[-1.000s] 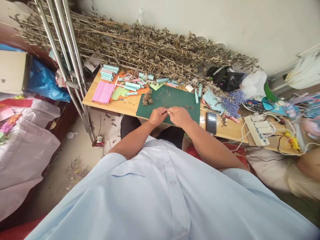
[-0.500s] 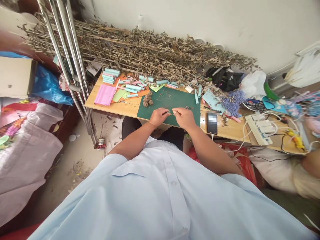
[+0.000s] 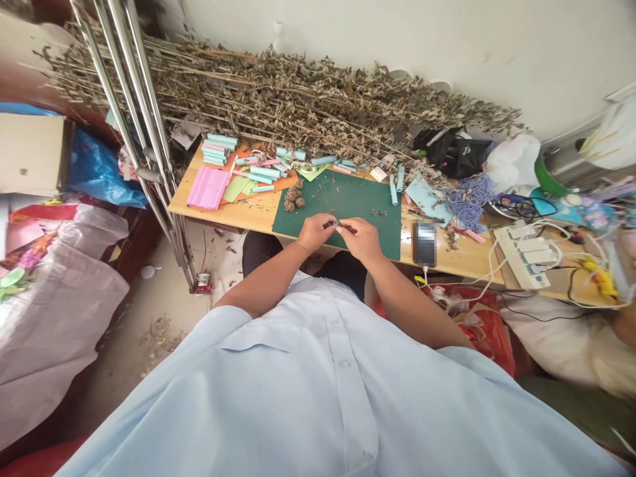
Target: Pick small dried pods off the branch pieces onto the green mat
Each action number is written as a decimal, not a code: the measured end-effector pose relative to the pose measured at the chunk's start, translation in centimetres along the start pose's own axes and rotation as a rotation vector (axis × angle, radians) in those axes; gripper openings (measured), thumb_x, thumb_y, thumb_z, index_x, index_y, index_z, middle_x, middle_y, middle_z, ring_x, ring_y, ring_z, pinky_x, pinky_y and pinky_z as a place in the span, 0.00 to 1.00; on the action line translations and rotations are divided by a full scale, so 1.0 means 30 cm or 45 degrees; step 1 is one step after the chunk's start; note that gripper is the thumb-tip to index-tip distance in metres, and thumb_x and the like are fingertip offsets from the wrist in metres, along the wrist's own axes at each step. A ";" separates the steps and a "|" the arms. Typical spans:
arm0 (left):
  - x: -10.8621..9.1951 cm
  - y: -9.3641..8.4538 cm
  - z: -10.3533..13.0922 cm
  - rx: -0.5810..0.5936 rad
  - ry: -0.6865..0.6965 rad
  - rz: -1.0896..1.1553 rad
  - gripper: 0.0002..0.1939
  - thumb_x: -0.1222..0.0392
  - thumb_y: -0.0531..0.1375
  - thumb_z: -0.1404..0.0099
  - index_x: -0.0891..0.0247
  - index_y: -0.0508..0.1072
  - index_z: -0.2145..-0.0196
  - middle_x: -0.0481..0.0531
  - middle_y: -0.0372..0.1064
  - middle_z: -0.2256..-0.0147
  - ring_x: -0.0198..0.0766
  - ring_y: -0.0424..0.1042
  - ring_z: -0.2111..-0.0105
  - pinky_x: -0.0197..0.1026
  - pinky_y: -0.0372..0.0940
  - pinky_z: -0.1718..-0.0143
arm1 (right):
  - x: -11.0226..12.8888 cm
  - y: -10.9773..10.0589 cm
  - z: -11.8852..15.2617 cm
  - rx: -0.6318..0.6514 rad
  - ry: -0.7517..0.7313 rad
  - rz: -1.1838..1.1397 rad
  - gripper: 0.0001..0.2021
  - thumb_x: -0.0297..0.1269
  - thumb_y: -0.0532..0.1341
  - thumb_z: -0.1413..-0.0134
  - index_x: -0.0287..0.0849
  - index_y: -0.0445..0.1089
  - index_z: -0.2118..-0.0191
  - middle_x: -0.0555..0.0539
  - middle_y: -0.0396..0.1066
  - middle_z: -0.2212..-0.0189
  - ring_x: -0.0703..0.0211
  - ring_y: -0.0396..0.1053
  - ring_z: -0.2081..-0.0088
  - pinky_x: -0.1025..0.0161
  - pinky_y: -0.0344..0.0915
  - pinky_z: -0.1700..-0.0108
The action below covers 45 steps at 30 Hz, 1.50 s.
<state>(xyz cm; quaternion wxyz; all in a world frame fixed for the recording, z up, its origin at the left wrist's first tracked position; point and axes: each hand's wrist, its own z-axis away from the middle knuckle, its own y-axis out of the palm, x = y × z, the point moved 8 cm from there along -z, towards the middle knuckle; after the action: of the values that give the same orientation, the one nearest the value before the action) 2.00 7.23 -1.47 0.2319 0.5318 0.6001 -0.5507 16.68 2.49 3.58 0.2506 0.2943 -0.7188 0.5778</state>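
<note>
My left hand (image 3: 318, 232) is closed in a pinch near the front edge of the green mat (image 3: 348, 195). A small pale ring-like end shows at its fingertips; what the object is cannot be made out. My right hand (image 3: 362, 238) meets it from the right, fingers pressed together at the same spot, and whatever they grip is too small to name. Brown crumbly balls (image 3: 294, 197) lie in a cluster on the mat, behind and left of my left hand. Dry brown crumbs (image 3: 378, 212) are scattered behind my right hand.
Blue and pink paper rolls (image 3: 264, 173) and a pink sheet (image 3: 209, 187) lie left. Dried plant stalks (image 3: 298, 93) are heaped behind. A phone (image 3: 424, 244) and power strip (image 3: 521, 257) sit right. Metal crutches (image 3: 144, 132) stand left; blue paper (image 3: 430, 197) lies right of the mat.
My right hand has moved slightly left, so its fingertips now meet those of my left hand. My left hand has barely moved. Objects on the right appear shifted slightly rightward in view.
</note>
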 end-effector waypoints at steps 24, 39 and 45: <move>-0.051 -0.032 0.005 0.056 0.094 0.103 0.10 0.56 0.67 0.31 0.60 0.83 0.55 0.56 0.80 0.60 0.41 0.77 0.57 0.43 0.71 0.50 | -0.063 -0.019 0.007 -0.116 0.033 0.084 0.12 0.44 0.61 0.35 0.46 0.81 0.57 0.44 0.82 0.58 0.52 0.77 0.59 0.55 0.73 0.49; 0.012 -0.015 -0.003 0.022 -0.164 0.287 0.12 0.52 0.68 0.34 0.62 0.83 0.58 0.52 0.76 0.63 0.31 0.74 0.75 0.37 0.70 0.67 | -0.410 -0.149 -0.148 -0.139 0.296 0.503 0.20 0.45 0.60 0.34 0.36 0.77 0.47 0.32 0.77 0.52 0.41 0.73 0.50 0.43 0.68 0.42; 0.020 -0.008 0.001 0.015 -0.123 0.315 0.13 0.51 0.68 0.34 0.62 0.83 0.57 0.52 0.76 0.62 0.31 0.73 0.75 0.37 0.70 0.68 | -0.382 -0.104 -0.189 0.025 0.388 0.647 0.17 0.46 0.58 0.29 0.37 0.78 0.58 0.31 0.72 0.51 0.45 0.75 0.55 0.50 0.68 0.46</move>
<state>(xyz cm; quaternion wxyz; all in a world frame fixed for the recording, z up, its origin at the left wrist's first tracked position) 1.57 7.48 -1.87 0.3236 0.5760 0.5148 -0.5463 27.05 9.07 -1.14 0.2002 0.0169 -0.7180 0.6665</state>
